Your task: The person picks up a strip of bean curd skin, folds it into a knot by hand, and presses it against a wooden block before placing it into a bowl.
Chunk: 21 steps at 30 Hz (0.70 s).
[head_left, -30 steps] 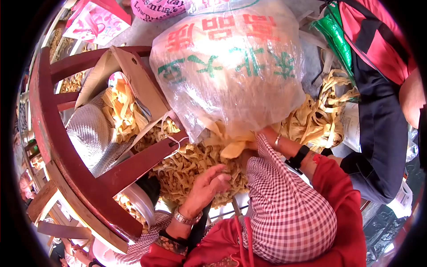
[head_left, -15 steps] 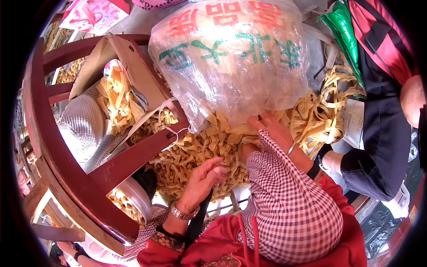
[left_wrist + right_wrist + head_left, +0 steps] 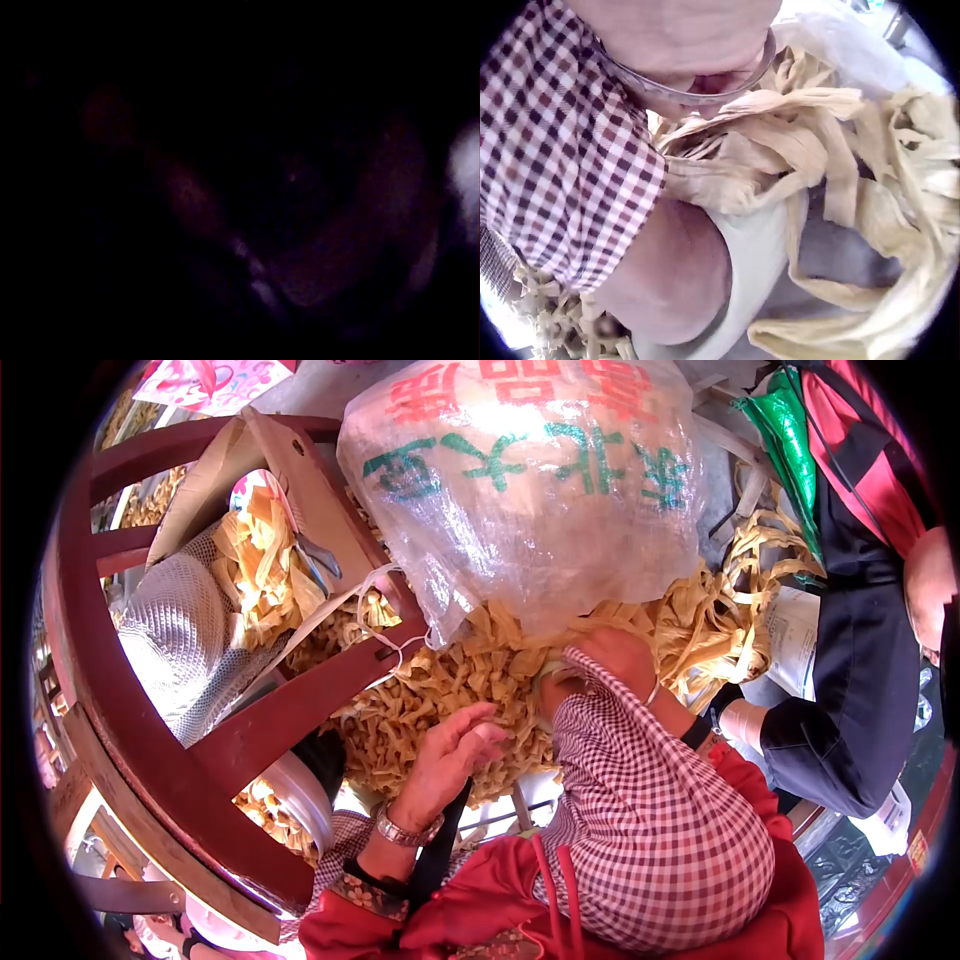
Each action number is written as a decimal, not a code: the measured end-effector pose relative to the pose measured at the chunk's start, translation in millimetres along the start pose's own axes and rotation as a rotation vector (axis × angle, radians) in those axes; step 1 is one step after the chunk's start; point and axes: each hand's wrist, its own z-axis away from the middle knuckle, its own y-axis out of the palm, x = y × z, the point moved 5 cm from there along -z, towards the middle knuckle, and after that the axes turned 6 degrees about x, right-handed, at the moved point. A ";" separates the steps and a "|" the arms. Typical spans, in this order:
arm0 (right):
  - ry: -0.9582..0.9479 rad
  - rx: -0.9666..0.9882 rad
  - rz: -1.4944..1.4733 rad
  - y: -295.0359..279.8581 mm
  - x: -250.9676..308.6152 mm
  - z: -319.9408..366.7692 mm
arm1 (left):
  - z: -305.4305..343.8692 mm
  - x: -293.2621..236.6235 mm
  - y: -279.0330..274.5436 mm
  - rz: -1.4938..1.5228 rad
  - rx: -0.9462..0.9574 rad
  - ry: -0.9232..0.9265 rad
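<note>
My left hand (image 3: 450,755) hangs with loosely bent fingers over a pile of knotted tan strips (image 3: 430,705); nothing shows in it, and the left wrist view is almost black. Beside my raised, checked trouser leg (image 3: 660,820), my right hand (image 3: 618,658) is at the near edge of long flat tan strips (image 3: 700,625). In the right wrist view the right hand (image 3: 682,37) fills the top, its curled fingers partly hidden behind a bracelet (image 3: 697,96), gripping a strip (image 3: 780,105). My foot in a pale shoe (image 3: 761,262) is just below these strips.
A large translucent sack (image 3: 540,520) with red and green characters lies in front. Left are a dark red wooden frame (image 3: 290,710), a cardboard box (image 3: 320,500) and a mesh bag (image 3: 175,630). Another person's dark-trousered leg (image 3: 865,660) and a green packet (image 3: 785,450) are right.
My right hand has drawn back from the sack's lower edge toward my leg, its fingers now curled. My left hand has stayed nearly still. The sack appears higher in the head view.
</note>
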 end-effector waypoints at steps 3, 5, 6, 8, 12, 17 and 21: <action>0.021 0.068 0.032 8.6 -8.1 24.5 | -2.3 1.0 -0.9 -0.001 -0.002 0.027; 0.097 0.246 0.152 16.7 -5.0 31.4 | -1.6 0.7 1.9 -0.034 -0.005 0.017; 0.085 0.171 0.136 16.0 -3.7 32.3 | -1.0 -0.1 2.0 -0.053 -0.011 0.014; 0.059 0.018 0.107 22.1 -6.1 36.7 | -0.8 -0.2 1.3 -0.042 -0.005 0.010; -0.004 0.009 0.151 33.9 -6.1 42.3 | 0.9 -7.4 4.2 -0.032 -0.003 -0.008; 0.086 0.172 -0.042 36.5 -26.8 53.3 | 8.2 -5.9 6.1 -0.040 0.012 0.033; 0.490 0.139 -0.497 12.5 -33.2 52.9 | 21.5 -14.5 12.3 -0.047 0.014 0.117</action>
